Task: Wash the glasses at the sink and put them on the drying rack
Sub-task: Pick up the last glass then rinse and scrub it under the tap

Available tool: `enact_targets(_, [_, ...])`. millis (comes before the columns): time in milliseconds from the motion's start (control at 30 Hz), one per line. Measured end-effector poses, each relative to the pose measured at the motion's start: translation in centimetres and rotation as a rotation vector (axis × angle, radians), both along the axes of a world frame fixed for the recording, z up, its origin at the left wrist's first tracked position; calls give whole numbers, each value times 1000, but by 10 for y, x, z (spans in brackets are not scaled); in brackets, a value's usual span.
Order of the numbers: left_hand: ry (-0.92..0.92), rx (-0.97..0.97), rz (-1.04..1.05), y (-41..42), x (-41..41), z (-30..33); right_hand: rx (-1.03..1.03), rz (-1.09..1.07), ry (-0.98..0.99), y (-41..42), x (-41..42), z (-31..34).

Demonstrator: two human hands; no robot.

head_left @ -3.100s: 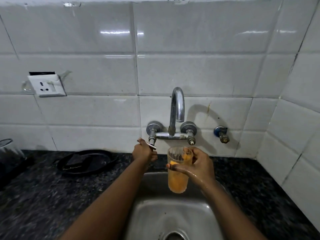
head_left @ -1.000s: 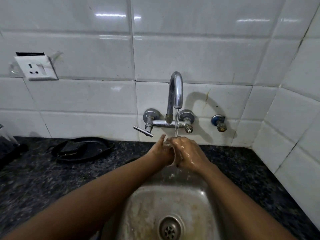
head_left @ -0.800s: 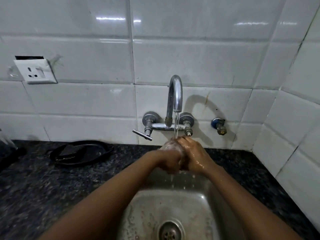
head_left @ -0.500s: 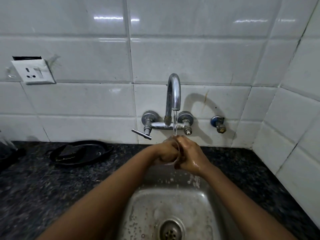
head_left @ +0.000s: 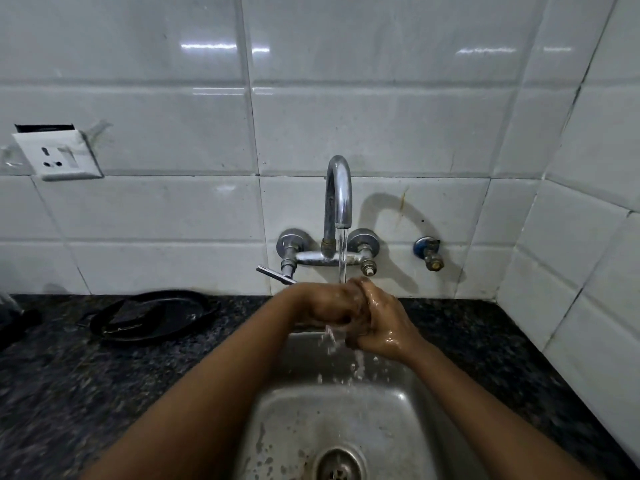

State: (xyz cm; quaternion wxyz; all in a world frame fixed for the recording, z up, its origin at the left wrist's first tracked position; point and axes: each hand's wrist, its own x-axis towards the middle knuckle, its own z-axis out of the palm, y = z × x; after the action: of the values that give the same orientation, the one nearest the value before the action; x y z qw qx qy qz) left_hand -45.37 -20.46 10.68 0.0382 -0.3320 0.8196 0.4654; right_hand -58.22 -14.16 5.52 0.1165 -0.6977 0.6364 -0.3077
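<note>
My left hand [head_left: 323, 304] and my right hand [head_left: 382, 322] are pressed together over the steel sink [head_left: 284, 410], directly under the running water [head_left: 343, 258] from the chrome faucet [head_left: 339, 188]. Both hands are wet and closed around a clear glass [head_left: 330, 332]. Only a small see-through edge of it shows below my fingers; the rest is hidden. Water splashes off my hands into the basin. No drying rack is in view.
A black pan [head_left: 152, 315] lies on the dark granite counter [head_left: 69, 393] left of the sink. A dark container [head_left: 10, 313] sits at the far left edge. A wall socket [head_left: 57, 155] and a blue-capped valve [head_left: 429, 252] are on the white tiles. The drain [head_left: 337, 465] is at the bottom.
Three seconds ago my right hand held the glass with orange liquid while the left turned the tap. Now water runs, the orange liquid is gone, and both hands shift around the glass.
</note>
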Motion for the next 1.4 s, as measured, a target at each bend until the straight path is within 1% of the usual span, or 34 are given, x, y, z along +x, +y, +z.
enact_targets(67, [230,154,53,-6,14,2,29,-62,-131,3,1,-3])
enact_targets(100, [310,157,98,-4,17,-2,47,-98,-140,4,3,-4])
enact_targets(133, [354,60,153,3,16,-9,67,-139,-105,3,7,-4])
enact_targets(200, [407,-338,298,15,5,-33,102,-256,13,3,22,-1])
enact_targets(233, [478,-462,373,18,0,-44,108,-320,34,1,30,0])
enact_targets(267, [555,-464,450,19,0,-51,103,-366,20,1,37,-2])
enact_targets(300, [649,-410,525,19,-1,-56,119,-373,-40,0,44,-4])
enact_targets(333, [706,-345,607,16,0,-58,146,-333,-151,0,48,-8])
enact_targets(400, [801,-184,748,9,5,-55,235,-174,-470,5,48,-15])
enact_targets(467, [908,-18,829,2,11,-55,359,5,-855,19,40,-18])
enact_targets(533, [973,138,842,0,16,-57,525,152,-1248,36,38,-20])
enact_targets(567, [995,193,842,1,17,-57,574,176,-1357,41,39,-21])
enact_targets(600, [987,212,842,2,16,-55,590,146,-1370,44,41,-22])
enact_targets(633, [949,180,842,1,13,-54,563,50,-1278,42,45,-23])
enact_targets(667, [865,93,840,0,9,-52,505,-73,-1085,38,48,-25])
enact_targets(700, [748,-9,841,0,3,-50,432,-189,-799,35,51,-25])
enact_targets(767, [502,-164,888,5,-9,-47,301,-385,-104,29,58,-23])
enact_targets(800, [452,-196,940,7,-12,-48,242,-421,111,28,58,-27])
enact_targets(833, [467,-195,988,8,-14,-49,201,-408,178,29,57,-29])
enact_targets(867, [513,-163,1012,7,-14,-51,211,-359,138,30,54,-31])
enact_targets(900, [598,-108,1003,6,-12,-53,248,-288,-31,32,48,-33])
enact_targets(1000, [883,120,842,8,-1,-58,501,-50,-954,41,26,-32])
enact_targets(1033, [946,191,798,9,2,-60,562,-18,-1125,44,22,-33])
enact_targets(1067, [976,239,770,11,3,-61,590,1,-1198,45,20,-34])
enact_targets(1100, [957,240,766,10,3,-61,585,-16,-1195,46,23,-31])
enact_targets(1133, [911,204,777,8,1,-61,550,-78,-1131,45,28,-31])
enact_targets(1167, [832,135,811,6,-3,-61,501,-177,-962,44,36,-30])
enact_targets(1200, [727,60,856,7,-8,-59,440,-284,-665,42,45,-30])
enact_targets(1233, [621,-21,921,8,-12,-58,382,-390,-267,42,55,-27])
enact_targets(1267, [562,-89,995,10,-16,-56,316,-442,47,42,62,-25])
enact_targets(1300, [565,-125,1039,11,-17,-54,267,-450,142,42,65,-28])
enact_targets(1333, [608,-137,1043,11,-16,-55,289,-405,74,42,63,-30])
enact_targets(1367, [668,-111,1001,10,-13,-58,332,-314,-179,41,57,-29])
enact_targets(1400, [731,-45,941,10,-8,-59,388,-211,-519,42,49,-27])
